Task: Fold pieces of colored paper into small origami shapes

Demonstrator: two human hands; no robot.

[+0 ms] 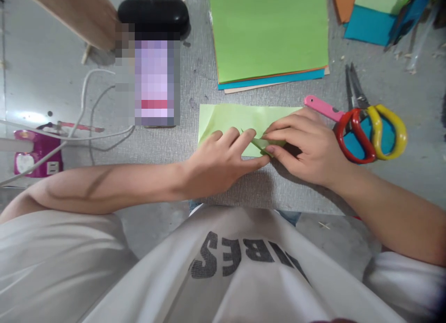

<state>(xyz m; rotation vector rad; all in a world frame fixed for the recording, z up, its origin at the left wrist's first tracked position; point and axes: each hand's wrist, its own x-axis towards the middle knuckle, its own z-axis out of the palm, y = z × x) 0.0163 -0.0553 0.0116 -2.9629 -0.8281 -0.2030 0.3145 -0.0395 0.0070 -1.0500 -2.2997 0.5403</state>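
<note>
A light green sheet of paper (230, 116) lies on the grey table, its near edge partly lifted into a fold. My left hand (219, 162) rests over its left part, fingers curled, with thumb and index finger at the folded edge. From the other side my right hand (306, 148) pinches the same fold between thumb and fingers. The fingertips of both hands almost meet there, and they hide part of the crease. Just right of my right hand lie scissors (358, 132) with one red and one yellow handle loop, beside a pink-handled tool (324, 108).
Beyond the sheet lies a stack of coloured paper (270, 35), green on top. A lit, blurred phone (151, 76) leans by a black case (153, 14) at left. White cables run to a purple socket block (38, 151). More paper pieces (369, 25) lie far right.
</note>
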